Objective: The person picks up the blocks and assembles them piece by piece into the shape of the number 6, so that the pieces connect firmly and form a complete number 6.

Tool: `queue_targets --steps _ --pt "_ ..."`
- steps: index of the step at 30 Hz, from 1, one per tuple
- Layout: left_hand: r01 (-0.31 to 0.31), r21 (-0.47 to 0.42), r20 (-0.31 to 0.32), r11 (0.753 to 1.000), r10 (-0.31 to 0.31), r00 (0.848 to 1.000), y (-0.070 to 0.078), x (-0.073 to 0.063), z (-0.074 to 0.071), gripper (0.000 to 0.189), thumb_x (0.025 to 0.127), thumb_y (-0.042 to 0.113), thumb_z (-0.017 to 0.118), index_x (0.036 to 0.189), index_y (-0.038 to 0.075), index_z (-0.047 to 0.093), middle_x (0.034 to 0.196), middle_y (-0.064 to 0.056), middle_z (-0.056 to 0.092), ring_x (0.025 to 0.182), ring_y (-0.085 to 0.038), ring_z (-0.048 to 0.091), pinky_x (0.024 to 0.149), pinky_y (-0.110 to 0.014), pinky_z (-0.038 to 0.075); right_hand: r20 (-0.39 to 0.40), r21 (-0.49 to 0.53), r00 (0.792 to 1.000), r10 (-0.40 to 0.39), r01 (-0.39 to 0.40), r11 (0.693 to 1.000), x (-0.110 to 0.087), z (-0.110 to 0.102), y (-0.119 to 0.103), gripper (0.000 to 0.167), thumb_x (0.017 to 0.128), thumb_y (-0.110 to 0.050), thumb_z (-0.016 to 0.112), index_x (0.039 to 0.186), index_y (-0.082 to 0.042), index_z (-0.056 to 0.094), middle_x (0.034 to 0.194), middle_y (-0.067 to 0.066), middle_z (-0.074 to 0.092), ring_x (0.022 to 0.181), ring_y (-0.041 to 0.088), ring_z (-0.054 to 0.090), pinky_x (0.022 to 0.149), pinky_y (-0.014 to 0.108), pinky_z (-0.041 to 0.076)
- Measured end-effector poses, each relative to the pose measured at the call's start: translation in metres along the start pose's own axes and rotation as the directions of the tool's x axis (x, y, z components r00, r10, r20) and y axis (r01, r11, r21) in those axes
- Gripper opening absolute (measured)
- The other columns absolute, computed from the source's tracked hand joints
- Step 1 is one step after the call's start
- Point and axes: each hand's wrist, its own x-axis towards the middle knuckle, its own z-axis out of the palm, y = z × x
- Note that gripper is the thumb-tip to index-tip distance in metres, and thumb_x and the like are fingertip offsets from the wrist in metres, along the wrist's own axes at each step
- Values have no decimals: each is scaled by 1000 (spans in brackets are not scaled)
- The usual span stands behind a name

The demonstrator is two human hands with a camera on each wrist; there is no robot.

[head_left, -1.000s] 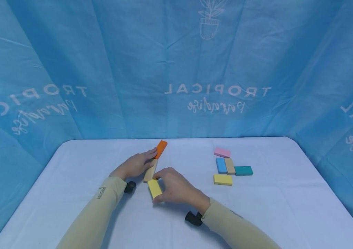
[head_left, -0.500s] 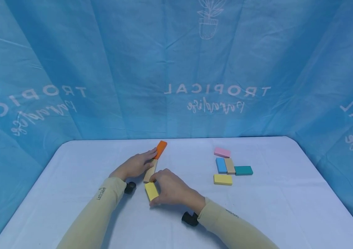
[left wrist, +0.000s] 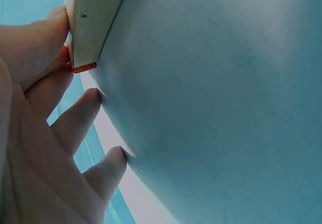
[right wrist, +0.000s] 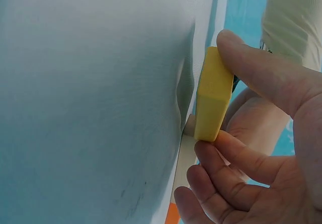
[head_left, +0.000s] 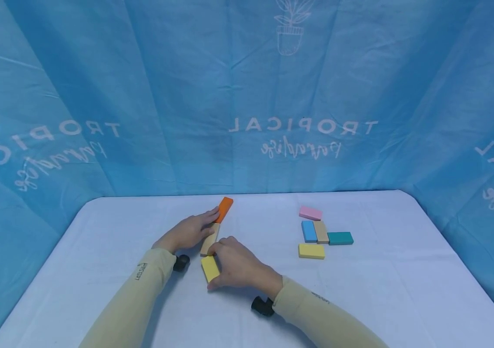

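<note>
My right hand [head_left: 239, 263] pinches a yellow block [head_left: 210, 268] between thumb and fingers, low over the white table. In the right wrist view the thumb rests on one end of that yellow block [right wrist: 214, 93] and the fingertips on the other. Its far end sits right at the near end of a plain wooden block [head_left: 209, 240]. An orange block [head_left: 225, 209] continues the line beyond. My left hand [head_left: 188, 233] lies along both, fingers extended onto the orange one. In the left wrist view, its thumb touches the side of the wooden block [left wrist: 95, 20].
To the right lie a pink block [head_left: 311, 213], a blue block [head_left: 309, 232], a second wooden block [head_left: 321, 232], a teal block [head_left: 340, 238] and another yellow block [head_left: 311, 251]. A blue printed curtain [head_left: 195, 96] hangs around the white table [head_left: 360, 290].
My right hand has shifted slightly left with the yellow block, bringing it into line with the wooden block's near end. The left hand has stayed put.
</note>
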Motion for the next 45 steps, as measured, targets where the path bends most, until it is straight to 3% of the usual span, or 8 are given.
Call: queue_targets --steps 21,35,45 --pt "2 -13 -1 1000 -2 1000 1 1 2 57 106 21 54 158 11 33 166 -8 23 148 -35 29 118 -54 29 15 -23 999 50 -49 999 4 7 -6 67 71 -46 91 124 -14 65 108 -2 60 98 13 48 81 22 48" --pt "8 -7 -5 1000 -8 1000 0 2 3 56 106 22 52 158 11 33 166 -7 22 149 -35 28 119 -54 28 22 -28 999 43 -43 999 4 8 -5 72 73 -46 90 130 -14 60 113 0 61 99 14 49 83 22 48" --pt "-2 -4 -12 1000 2 1000 -1 0 2 57 106 21 53 158 11 33 166 -8 22 149 -35 28 118 -54 28 21 -21 1000 13 -12 1000 2 8 -1 67 76 -44 88 131 -15 63 117 0 62 102 14 50 84 22 48"
